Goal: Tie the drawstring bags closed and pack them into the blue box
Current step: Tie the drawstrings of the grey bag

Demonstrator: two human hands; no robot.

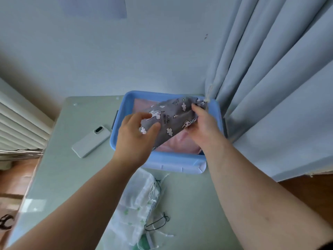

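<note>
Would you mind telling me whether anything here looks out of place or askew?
The grey unicorn bag, gripped by the left hand and right hand, sits slantwise over the blue box, one end at its far right corner. A phone, unrelated to packing, lies left of the box.

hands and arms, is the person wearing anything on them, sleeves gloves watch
Nothing shows: the left hand and right hand are bare, without gloves, rings or watch; the left forearm and right forearm are uncovered, no sleeve over them.
</note>
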